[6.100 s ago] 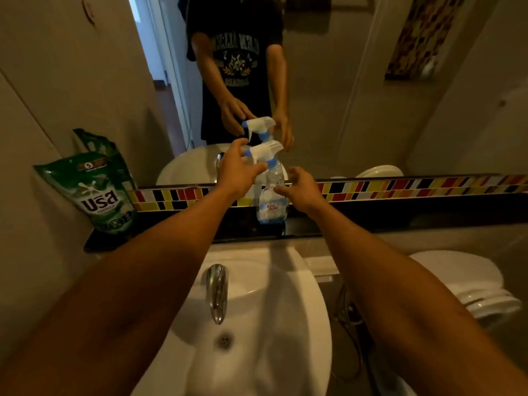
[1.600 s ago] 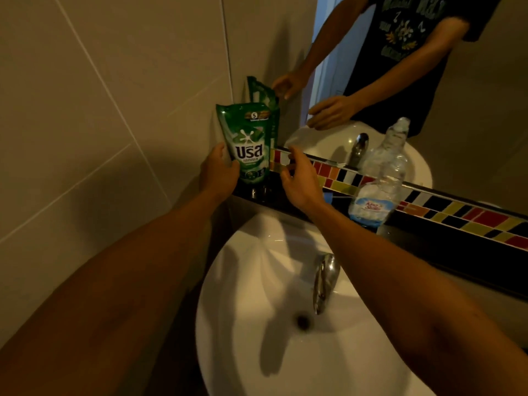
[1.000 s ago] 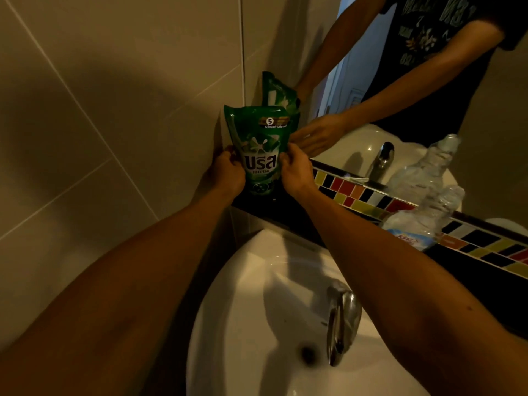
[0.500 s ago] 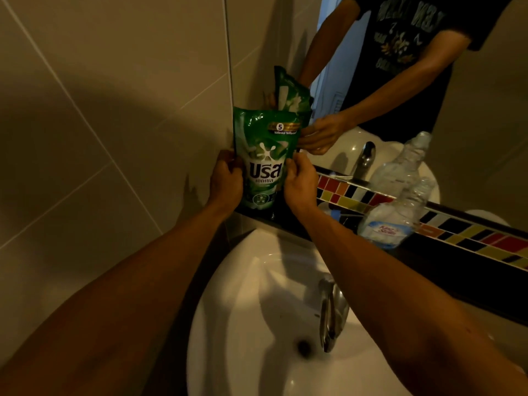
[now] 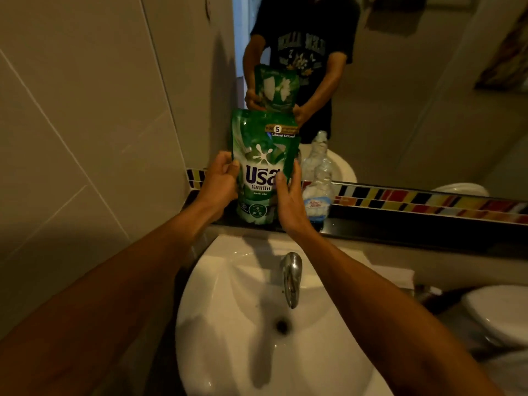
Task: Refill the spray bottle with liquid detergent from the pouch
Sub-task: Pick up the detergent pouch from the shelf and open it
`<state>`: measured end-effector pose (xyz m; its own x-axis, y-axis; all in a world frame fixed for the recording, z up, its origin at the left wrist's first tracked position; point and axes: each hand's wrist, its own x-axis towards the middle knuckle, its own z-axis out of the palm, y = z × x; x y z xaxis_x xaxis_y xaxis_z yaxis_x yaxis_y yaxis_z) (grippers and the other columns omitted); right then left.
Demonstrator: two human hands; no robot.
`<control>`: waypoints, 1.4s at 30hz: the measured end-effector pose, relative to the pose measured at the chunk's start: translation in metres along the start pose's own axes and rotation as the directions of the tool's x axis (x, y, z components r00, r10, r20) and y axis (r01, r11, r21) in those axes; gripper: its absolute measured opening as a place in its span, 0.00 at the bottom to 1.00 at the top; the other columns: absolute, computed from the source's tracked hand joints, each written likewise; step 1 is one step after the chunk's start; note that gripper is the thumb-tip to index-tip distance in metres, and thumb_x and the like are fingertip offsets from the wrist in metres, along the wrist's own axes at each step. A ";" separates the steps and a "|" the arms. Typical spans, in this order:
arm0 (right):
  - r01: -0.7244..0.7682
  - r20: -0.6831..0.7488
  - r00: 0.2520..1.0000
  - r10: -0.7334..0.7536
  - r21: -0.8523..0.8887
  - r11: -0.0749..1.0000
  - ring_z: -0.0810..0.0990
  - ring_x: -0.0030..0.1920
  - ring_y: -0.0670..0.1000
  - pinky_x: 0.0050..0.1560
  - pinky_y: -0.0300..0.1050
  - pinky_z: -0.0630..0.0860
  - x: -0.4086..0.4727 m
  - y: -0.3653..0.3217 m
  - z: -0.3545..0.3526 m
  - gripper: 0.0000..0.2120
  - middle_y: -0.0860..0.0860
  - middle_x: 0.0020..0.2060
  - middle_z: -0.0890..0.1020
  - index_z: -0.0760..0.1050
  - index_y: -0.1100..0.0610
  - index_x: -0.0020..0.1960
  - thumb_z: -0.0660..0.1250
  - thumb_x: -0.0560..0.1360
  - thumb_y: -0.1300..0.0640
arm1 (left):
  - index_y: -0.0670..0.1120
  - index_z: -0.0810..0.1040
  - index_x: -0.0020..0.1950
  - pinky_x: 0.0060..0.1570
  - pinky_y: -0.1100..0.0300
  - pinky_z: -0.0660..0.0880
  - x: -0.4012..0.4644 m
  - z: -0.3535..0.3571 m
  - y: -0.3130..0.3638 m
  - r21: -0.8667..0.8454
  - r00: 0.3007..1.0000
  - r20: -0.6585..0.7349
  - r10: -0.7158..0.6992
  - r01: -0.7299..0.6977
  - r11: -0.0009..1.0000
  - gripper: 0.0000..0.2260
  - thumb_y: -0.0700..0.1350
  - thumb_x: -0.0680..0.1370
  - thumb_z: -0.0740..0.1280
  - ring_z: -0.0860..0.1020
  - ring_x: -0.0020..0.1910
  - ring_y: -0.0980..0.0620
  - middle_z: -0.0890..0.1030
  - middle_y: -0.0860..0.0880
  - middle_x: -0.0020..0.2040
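Holding the green pouch [image 5: 264, 167] upright at centre frame, left hand [image 5: 220, 182] clamped on its left edge, right hand [image 5: 288, 198] gripping its right edge. Standing just right of the pouch on the dark ledge [image 5: 400, 224], partly hidden behind the right hand: the clear bottle [image 5: 318, 190].

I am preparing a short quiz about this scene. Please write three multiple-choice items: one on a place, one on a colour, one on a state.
1. Where does the spray bottle stand?
A. in the sink
B. on the dark ledge under the mirror
C. on the toilet

2. What colour is the detergent pouch?
A. green
B. red
C. white

3. How is the pouch held?
A. by one hand only
B. by nobody, it lies flat
C. upright, between both hands

Answers:
B, it stands on the ledge, right of the pouch.
A, its front is green.
C, the left hand and right hand grip its sides.
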<state>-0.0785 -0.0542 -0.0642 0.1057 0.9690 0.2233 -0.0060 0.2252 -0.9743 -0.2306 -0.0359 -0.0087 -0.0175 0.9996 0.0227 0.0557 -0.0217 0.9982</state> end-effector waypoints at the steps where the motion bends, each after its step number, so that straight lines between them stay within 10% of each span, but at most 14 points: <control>1: 0.018 0.013 1.000 -0.017 -0.010 1.000 0.76 0.65 0.38 0.63 0.43 0.79 -0.007 0.000 -0.006 0.31 0.44 0.72 0.72 0.49 0.45 0.83 0.61 0.85 0.50 | 0.47 0.70 0.60 0.52 0.45 0.80 -0.004 0.005 0.005 -0.017 1.000 0.022 -0.014 0.014 1.000 0.07 0.45 0.85 0.55 0.82 0.52 0.47 0.82 0.48 0.53; 6: 0.039 0.018 0.999 -0.038 -0.109 0.993 0.70 0.77 0.53 0.71 0.67 0.72 -0.029 -0.012 -0.027 0.48 0.49 0.81 0.65 0.38 0.31 0.80 0.71 0.78 0.43 | 0.49 0.72 0.59 0.52 0.39 0.80 -0.017 0.025 0.022 0.010 0.991 0.070 -0.109 0.109 0.994 0.07 0.45 0.83 0.57 0.82 0.57 0.40 0.82 0.43 0.57; 17: 0.018 0.089 0.996 -0.008 -0.108 0.994 0.74 0.74 0.52 0.69 0.66 0.75 -0.029 -0.023 -0.061 0.46 0.46 0.78 0.69 0.37 0.28 0.79 0.69 0.78 0.43 | 0.50 0.72 0.53 0.50 0.32 0.78 -0.011 0.059 0.048 0.041 0.958 0.045 -0.284 0.282 0.958 0.06 0.42 0.83 0.57 0.77 0.47 0.43 0.80 0.42 0.51; 23: -0.054 0.112 0.992 0.058 -0.034 0.998 0.77 0.70 0.52 0.67 0.65 0.77 -0.024 -0.016 -0.067 0.50 0.48 0.77 0.70 0.34 0.29 0.78 0.70 0.76 0.42 | 0.50 0.73 0.49 0.35 0.56 0.77 -0.005 0.071 0.048 0.114 0.963 -0.033 -0.267 0.269 0.956 0.06 0.41 0.83 0.59 0.75 0.34 0.50 0.77 0.46 0.40; 31: -0.145 0.118 0.983 0.142 0.015 0.989 0.76 0.71 0.52 0.70 0.64 0.74 -0.019 -0.013 -0.067 0.52 0.49 0.78 0.70 0.31 0.31 0.78 0.70 0.74 0.39 | 0.53 0.72 0.64 0.23 0.61 0.76 -0.006 0.073 0.050 0.146 0.987 -0.018 -0.158 0.159 0.976 0.14 0.37 0.83 0.59 0.80 0.39 0.51 0.80 0.47 0.49; 42: -0.210 0.122 0.973 0.197 0.102 0.972 0.74 0.72 0.57 0.70 0.65 0.73 -0.013 -0.014 -0.061 0.46 0.53 0.80 0.65 0.28 0.36 0.79 0.64 0.83 0.50 | 0.50 0.70 0.72 0.37 0.56 0.78 0.007 0.071 0.056 0.316 0.996 0.027 -0.084 0.071 0.946 0.21 0.34 0.81 0.60 0.79 0.40 0.50 0.80 0.46 0.47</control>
<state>-0.0189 -0.0762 -0.0549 -0.0194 0.9994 0.0289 -0.1293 0.0261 -0.9913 -0.1570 -0.0283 0.0432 0.0046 0.9980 -0.0626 0.3668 0.0565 0.9286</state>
